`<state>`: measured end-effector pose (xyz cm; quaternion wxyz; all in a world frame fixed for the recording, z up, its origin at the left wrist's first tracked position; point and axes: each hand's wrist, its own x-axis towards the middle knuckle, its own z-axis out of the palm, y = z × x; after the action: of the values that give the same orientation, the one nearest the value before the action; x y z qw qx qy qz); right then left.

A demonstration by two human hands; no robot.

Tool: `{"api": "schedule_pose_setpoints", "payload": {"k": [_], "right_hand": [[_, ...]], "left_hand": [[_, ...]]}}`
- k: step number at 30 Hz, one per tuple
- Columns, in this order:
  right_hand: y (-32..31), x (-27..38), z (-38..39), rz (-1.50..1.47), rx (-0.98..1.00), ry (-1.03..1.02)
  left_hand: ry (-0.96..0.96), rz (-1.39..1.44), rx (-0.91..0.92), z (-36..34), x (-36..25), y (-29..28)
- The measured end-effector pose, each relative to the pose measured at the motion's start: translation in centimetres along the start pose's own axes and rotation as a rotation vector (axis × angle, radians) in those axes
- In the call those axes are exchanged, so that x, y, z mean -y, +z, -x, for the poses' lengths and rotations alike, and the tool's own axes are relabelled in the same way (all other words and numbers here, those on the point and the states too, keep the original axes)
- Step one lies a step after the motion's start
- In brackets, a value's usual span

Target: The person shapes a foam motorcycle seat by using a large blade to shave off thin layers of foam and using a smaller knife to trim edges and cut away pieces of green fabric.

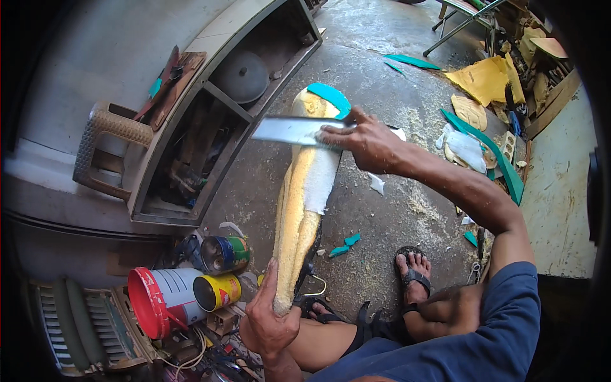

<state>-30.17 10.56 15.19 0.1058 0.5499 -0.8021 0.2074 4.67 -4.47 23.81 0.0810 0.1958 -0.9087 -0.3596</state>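
A long yellow foam motorcycle seat point(294, 210) stretches away from my lap, with a white foam patch point(320, 181) on its right flank and a teal foam piece point(330, 97) at its far end. Around the narrow near end, the fingers and thumb of my left hand point(272, 321) are closed. My right hand point(364, 140) grips a long, flat, shiny tool point(289, 130) that lies crosswise over the far part of the seat. Whether the tool is a blade or a sanding board I cannot tell. The seat's dark underside shows only along its right edge.
Left of the seat stand a low cabinet point(226, 137), a plastic stool point(105, 149), a white-and-red bucket point(167, 299) and a yellow can point(217, 291). Foam crumbs and teal scraps point(344, 246) litter the floor. At right lie a teal strip point(490, 153) and a yellow sheet point(490, 79).
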Motion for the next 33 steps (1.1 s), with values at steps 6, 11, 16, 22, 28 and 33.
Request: {"api": "schedule_pose_setpoints", "payload": {"k": [6,11,16,22,28,33], "right_hand": [[-3.3,10.3,1.4,-0.296,0.061,-0.376],[-0.4,7.2,0.2,-0.019,-0.050,-0.140],[-2.3,3.9,-0.5,0.032,0.102,-0.059],[-2.0,8.3,0.5,0.021,-0.086,-0.212],[-1.9,9.2,1.1,0.016,-0.119,-0.137],[-2.2,5.1,-0.9,0.024,-0.053,0.002]], "left_hand": [[-0.030,-0.036,-0.017,1.1,-0.5,-1.5],[0.041,-0.042,-0.024,0.6,0.4,-1.1],[0.024,0.027,-0.027,0.4,0.4,0.0],[-0.008,0.045,-0.040,1.2,-0.7,-1.6],[0.006,-0.055,-0.051,0.6,-1.3,-1.4],[0.027,0.055,-0.060,0.4,0.1,-0.1]]}}
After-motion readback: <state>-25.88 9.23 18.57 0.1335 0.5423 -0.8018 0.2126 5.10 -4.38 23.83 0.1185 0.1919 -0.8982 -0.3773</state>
